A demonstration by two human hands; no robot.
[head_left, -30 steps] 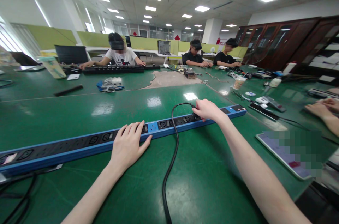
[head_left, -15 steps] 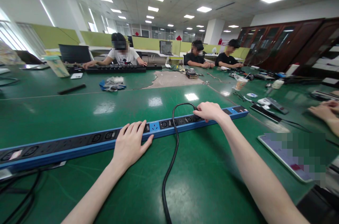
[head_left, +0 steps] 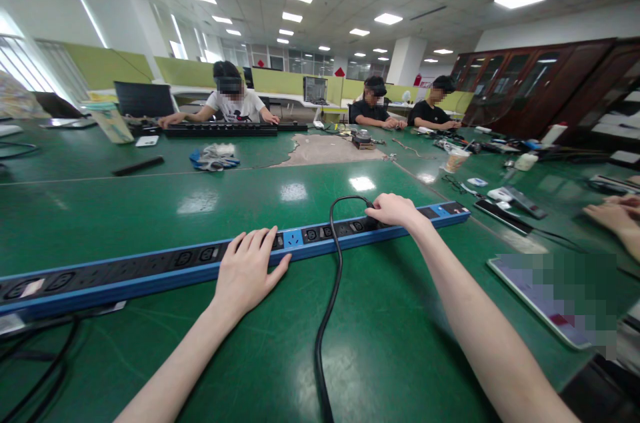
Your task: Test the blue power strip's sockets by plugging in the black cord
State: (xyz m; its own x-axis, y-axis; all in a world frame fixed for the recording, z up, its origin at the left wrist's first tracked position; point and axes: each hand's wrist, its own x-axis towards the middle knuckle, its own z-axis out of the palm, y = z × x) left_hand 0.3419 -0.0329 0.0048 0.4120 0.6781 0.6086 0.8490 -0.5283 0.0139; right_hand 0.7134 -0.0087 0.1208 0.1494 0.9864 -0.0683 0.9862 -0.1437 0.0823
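A long blue and black power strip lies slantwise across the green table. My left hand rests over its middle, fingers across the top to the far edge and thumb along the near side, gripping it. Farther right, my right hand is closed around the plug of a black power cord, at a socket. The plug is mostly hidden by the fingers, and I cannot tell how deep it sits. From there the black cord loops over the strip and runs down toward me.
Black cables lie at the lower left. A tablet is on the right, near another person's hands. Gloves, a cup and a dark bar lie beyond the strip. Several people sit across the table.
The lower part of the black cord has shifted slightly to the right. Both hands keep their places on the strip and plug; the view has moved a little.
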